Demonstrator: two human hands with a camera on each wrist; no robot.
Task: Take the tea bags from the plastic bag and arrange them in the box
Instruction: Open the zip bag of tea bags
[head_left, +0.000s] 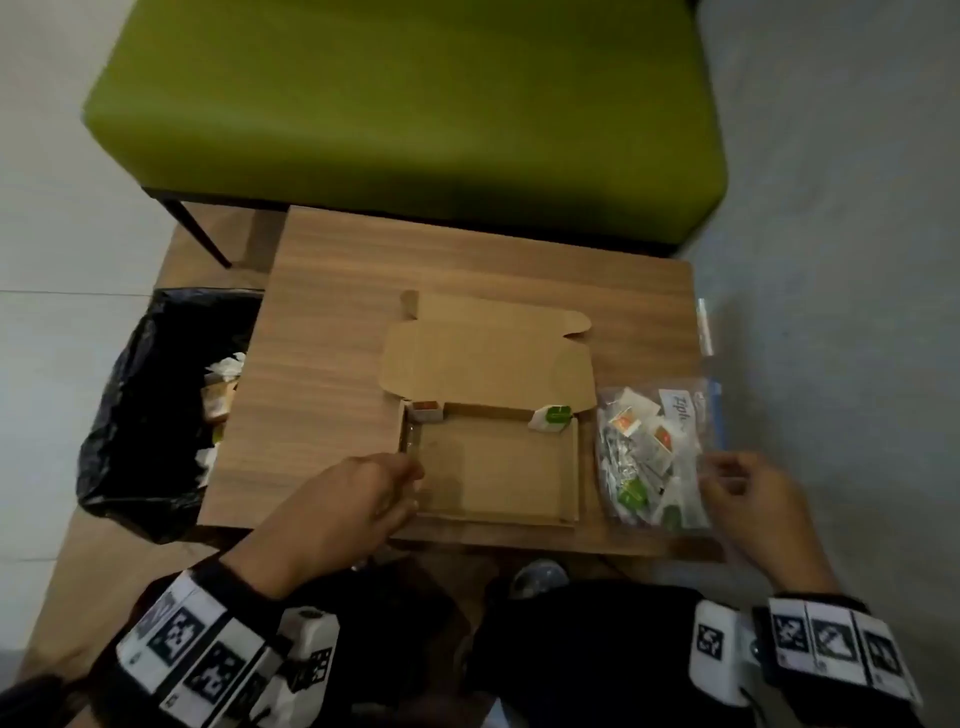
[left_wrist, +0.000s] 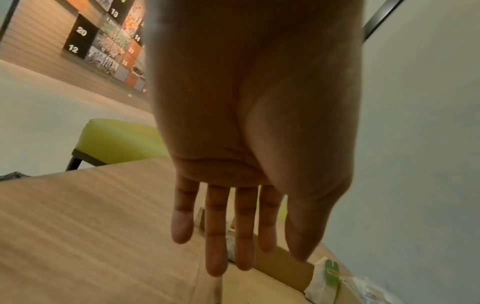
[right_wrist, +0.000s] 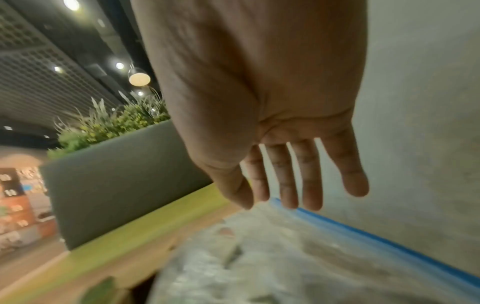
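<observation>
A shallow cardboard box (head_left: 493, 473) lies open on the wooden table, its lid (head_left: 488, 353) folded back. An orange-labelled tea bag (head_left: 427, 411) sits in its far left corner and a green-labelled one (head_left: 550, 417) (left_wrist: 326, 277) in its far right corner. A clear plastic bag (head_left: 654, 452) (right_wrist: 285, 257) with a blue zip edge, full of tea bags, lies right of the box. My left hand (head_left: 358, 499) (left_wrist: 233, 236) hovers over the box's near left corner, fingers straight, holding nothing. My right hand (head_left: 748, 493) (right_wrist: 291, 185) is above the bag's right edge, fingers loose and empty.
A bin lined with a black bag (head_left: 156, 410) holding scraps stands left of the table (head_left: 322, 322). A green upholstered bench (head_left: 405, 104) is behind it. The table's near edge runs just in front of the box; grey floor lies to the right.
</observation>
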